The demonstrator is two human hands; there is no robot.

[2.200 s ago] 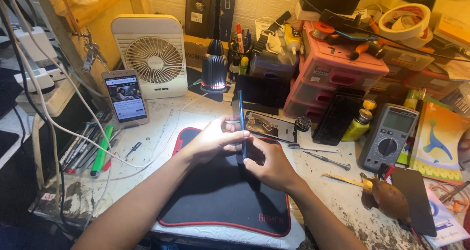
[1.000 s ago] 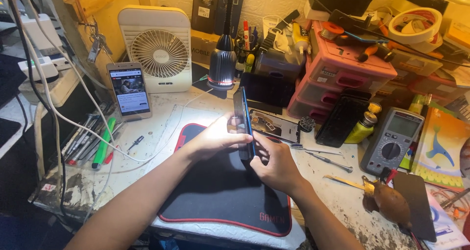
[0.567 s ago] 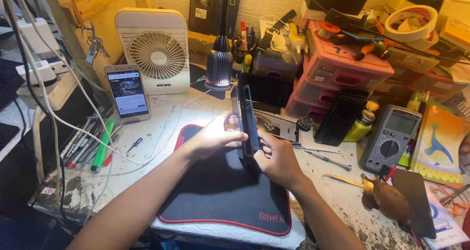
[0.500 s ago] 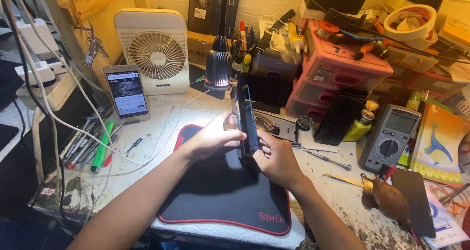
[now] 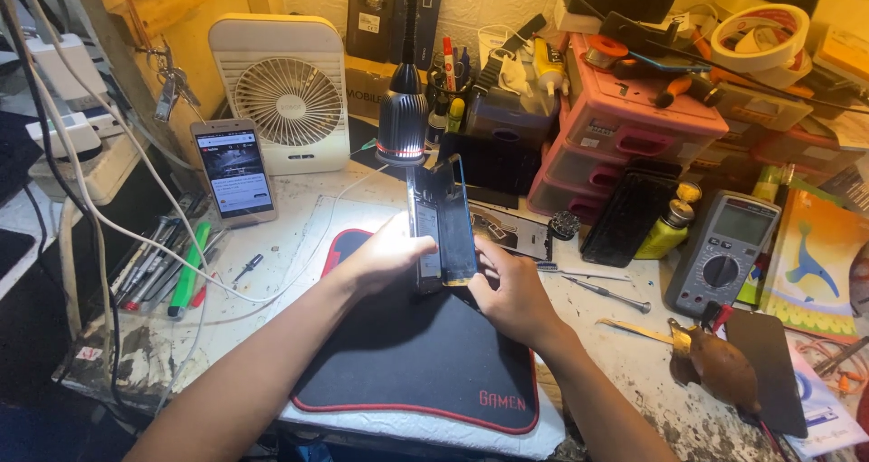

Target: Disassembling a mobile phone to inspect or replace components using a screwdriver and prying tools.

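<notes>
Opened phone [image 5: 444, 222] upright over mat [image 5: 416, 362]; fan [image 5: 288, 95] behind-left; multimeter [image 5: 724, 249] right.

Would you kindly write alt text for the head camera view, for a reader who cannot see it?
Two bare hands, left hand and right hand, hold an opened smartphone upright under a desk lamp above a black mat. Around them stand a white fan, a lit phone and a multimeter.

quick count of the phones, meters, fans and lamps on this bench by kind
Phones: 2, the opened phone held upright by the left hand and right hand, and the lit phone propped beside the fan.
Multimeters: 1.
Desk fans: 1.
Lamps: 1.
Total: 5.
</notes>
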